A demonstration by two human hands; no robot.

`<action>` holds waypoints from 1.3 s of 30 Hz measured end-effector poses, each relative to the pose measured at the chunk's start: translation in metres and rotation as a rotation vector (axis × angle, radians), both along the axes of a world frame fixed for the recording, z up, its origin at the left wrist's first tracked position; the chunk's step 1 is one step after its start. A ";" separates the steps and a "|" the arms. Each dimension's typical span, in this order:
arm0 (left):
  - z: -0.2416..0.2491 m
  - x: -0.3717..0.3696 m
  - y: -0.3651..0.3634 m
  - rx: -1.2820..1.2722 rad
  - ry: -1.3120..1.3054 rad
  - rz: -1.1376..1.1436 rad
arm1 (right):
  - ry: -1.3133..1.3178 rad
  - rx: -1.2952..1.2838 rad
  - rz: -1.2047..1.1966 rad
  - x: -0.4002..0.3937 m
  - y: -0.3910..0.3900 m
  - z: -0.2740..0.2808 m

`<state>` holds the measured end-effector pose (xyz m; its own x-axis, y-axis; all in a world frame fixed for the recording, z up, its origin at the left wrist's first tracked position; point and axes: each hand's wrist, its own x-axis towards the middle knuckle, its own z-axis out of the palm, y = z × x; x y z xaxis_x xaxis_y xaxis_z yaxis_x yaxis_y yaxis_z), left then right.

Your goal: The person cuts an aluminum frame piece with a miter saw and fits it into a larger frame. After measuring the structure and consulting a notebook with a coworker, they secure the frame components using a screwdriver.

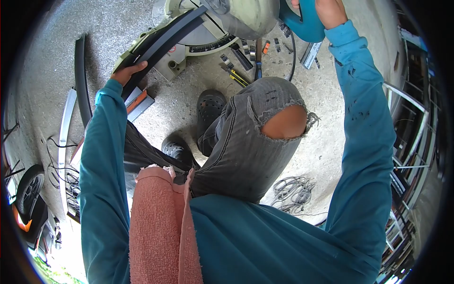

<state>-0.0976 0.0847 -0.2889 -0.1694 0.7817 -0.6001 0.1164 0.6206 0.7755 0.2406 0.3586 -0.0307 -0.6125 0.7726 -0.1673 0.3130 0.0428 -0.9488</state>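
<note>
My left hand (128, 73) is closed around the near end of a long dark profile bar (163, 42), its thumb lying on top. The bar's far end rests on the round table of a miter saw (210, 46), beneath the saw's cloudy guard and head (250, 19). My right hand (332, 13), partly cut off by the top edge, is wrapped around the saw's teal handle (309, 26). The blade is hidden from view. A pale green fence (137, 45) runs beside the bar near my left hand.
Around the saw's front lie short cut pieces (245, 46), a yellow-black cutter (238, 77), a blue-handled tool (258, 71) and an orange item (266, 47). Another dark bar (81, 71) lies left. Coiled cable (294, 191) sits behind my knee; metal racks (411, 128) stand right.
</note>
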 end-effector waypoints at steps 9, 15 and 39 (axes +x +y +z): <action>-0.001 0.001 0.001 0.008 0.051 0.023 | 0.007 -0.050 0.004 -0.004 0.002 0.006; -0.008 -0.001 -0.001 -0.014 0.122 0.029 | -0.008 -0.056 -0.015 -0.004 0.001 0.006; -0.029 -0.010 -0.005 0.007 0.106 -0.010 | 0.018 -0.086 -0.014 -0.003 0.005 0.005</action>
